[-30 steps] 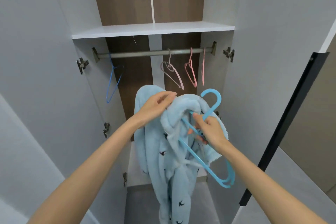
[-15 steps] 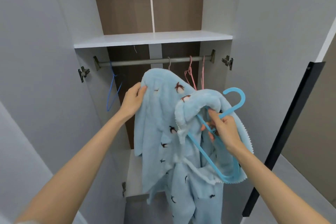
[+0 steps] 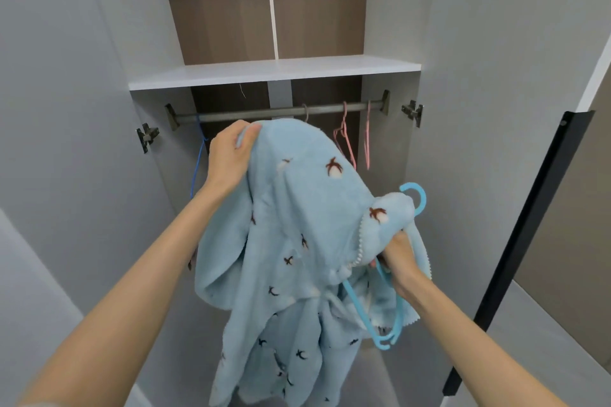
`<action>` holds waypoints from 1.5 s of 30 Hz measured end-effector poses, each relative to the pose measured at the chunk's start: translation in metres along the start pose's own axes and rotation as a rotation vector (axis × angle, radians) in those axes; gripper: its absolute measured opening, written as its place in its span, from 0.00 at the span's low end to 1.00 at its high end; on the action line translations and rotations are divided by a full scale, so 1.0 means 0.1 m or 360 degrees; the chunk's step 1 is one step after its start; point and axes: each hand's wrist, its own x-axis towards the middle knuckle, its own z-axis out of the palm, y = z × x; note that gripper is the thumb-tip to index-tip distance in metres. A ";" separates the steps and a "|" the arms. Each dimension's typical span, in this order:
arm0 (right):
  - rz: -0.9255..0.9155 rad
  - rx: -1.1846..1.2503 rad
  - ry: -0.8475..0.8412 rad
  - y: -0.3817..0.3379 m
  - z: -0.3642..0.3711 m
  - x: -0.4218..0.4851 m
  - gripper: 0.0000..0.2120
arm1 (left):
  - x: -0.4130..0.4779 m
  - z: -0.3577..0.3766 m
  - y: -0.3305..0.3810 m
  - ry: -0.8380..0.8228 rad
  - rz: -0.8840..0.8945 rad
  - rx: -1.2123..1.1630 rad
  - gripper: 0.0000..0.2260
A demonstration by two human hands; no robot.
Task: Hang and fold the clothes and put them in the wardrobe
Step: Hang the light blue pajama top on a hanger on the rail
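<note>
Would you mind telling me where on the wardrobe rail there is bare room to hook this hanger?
The rail is bare between the thin blue hanger near its left bracket and the grey hook right of centre. The right end is crowded: the pink hangers hang close together. The white shelf above is also bare.

Two bare forearms, nothing worn on them

Left hand (image 3: pixel 228 155) and right hand (image 3: pixel 398 261): no sleeves, rings, watch or gloves.
</note>
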 end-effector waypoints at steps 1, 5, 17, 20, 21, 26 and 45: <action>-0.0099 -0.0058 0.0044 -0.04 0.01 0.03 0.15 | 0.02 -0.03 -0.01 0.0020 -0.0013 -0.0052 0.12; -0.0374 -0.0438 0.0321 -0.06 0.05 0.11 0.17 | -0.02 -0.11 0.03 -0.0042 0.0123 -0.0200 0.08; -0.0232 -0.0609 -0.0007 -0.14 0.40 0.31 0.12 | -0.21 -0.22 0.05 -0.0010 0.0665 0.0545 0.13; -0.0226 -0.0761 -0.0144 -0.13 0.48 0.33 0.12 | -0.42 0.03 0.03 -0.0958 0.0826 0.1056 0.23; -0.0196 -0.0768 -0.0194 -0.13 0.49 0.34 0.12 | -0.50 0.10 -0.05 -0.1056 0.0870 0.1262 0.25; -0.0453 -0.0831 -0.0017 -0.18 0.53 0.32 0.16 | -0.57 0.21 -0.27 -0.0773 0.0869 0.1059 0.13; 0.0179 -0.0788 -0.0338 0.48 0.97 0.44 0.27 | -0.35 -0.25 -0.50 -0.0277 0.0265 0.0399 0.08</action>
